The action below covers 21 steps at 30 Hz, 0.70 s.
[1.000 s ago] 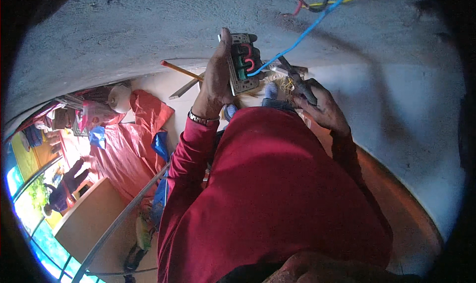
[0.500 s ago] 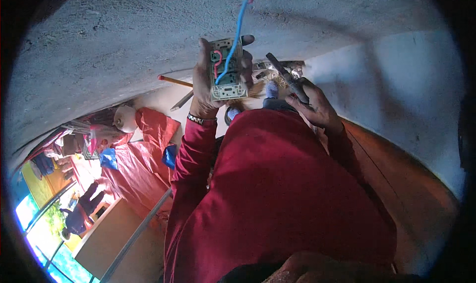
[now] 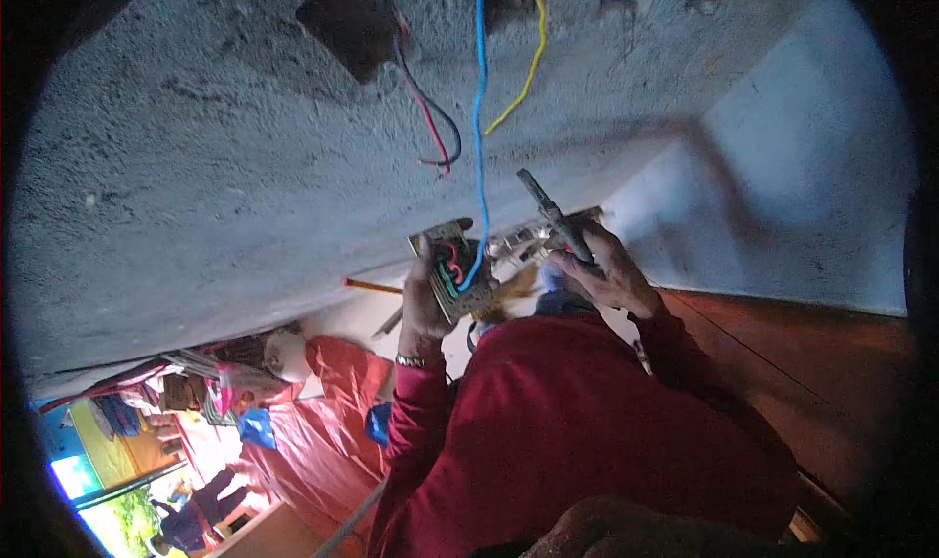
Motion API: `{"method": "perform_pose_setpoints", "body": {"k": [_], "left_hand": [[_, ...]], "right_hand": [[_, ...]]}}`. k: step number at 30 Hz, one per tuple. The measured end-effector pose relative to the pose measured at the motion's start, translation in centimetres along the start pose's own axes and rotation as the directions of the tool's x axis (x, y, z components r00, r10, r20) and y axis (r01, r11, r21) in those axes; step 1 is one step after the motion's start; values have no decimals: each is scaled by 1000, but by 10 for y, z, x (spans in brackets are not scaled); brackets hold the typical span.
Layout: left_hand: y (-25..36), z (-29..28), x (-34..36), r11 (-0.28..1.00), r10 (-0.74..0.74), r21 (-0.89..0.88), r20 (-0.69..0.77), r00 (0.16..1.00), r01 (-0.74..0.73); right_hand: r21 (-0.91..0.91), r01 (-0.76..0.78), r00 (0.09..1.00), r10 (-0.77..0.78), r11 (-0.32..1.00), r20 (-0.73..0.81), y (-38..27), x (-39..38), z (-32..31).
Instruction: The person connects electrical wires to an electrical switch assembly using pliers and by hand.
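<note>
My left hand (image 3: 423,299) grips an electrical switch plate (image 3: 474,306) by its sides, its wired back turned up and tilted. A blue wire (image 3: 480,118) hangs from above and runs into the back of the plate, where short red and green wires also show. My right hand (image 3: 614,276) is closed around a dark, narrow hand tool (image 3: 550,211); its exact kind is unclear. The tool points up and left, apart from the plate. Above the plate, a red and a black wire (image 3: 452,133) and a yellow wire (image 3: 536,59) hang with loose ends.
The rough grey wall (image 3: 225,167) has a dark square hole (image 3: 354,30) and more cut-outs along the top. A wooden handle (image 3: 372,285) is beside my left hand. Red sheeting (image 3: 323,450) covers things at lower left, with another person (image 3: 201,519) farther off.
The view has tilted up, showing the wall hole and more hanging wires. The switch plate is now turned and tilted in my left hand. The tool stays in my right hand.
</note>
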State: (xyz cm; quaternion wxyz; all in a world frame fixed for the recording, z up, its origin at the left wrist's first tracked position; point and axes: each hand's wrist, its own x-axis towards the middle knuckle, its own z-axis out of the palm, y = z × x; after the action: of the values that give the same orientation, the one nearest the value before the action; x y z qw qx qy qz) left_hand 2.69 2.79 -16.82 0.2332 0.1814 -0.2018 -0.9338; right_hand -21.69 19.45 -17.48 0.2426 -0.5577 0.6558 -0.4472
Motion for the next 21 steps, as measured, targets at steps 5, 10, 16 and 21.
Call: {"method": "perform_pose_setpoints", "body": {"k": [5, 10, 16, 21], "left_hand": [[-4, 10, -12, 985, 65, 164, -46, 997, -57], [3, 1, -27, 944, 149, 318, -169, 974, -89], [16, 7, -17, 859, 220, 502, -188, 957, -99], [9, 4, -7, 936, 68, 351, -115, 991, -24]], "right_hand": [[132, 55, 998, -53, 990, -19, -31, 29, -30], [371, 43, 997, -16, 928, -74, -62, 51, -53], [53, 93, 981, -82, 994, -178, -58, 58, -59], [2, 130, 981, -129, 991, -143, -18, 47, -37]]}}
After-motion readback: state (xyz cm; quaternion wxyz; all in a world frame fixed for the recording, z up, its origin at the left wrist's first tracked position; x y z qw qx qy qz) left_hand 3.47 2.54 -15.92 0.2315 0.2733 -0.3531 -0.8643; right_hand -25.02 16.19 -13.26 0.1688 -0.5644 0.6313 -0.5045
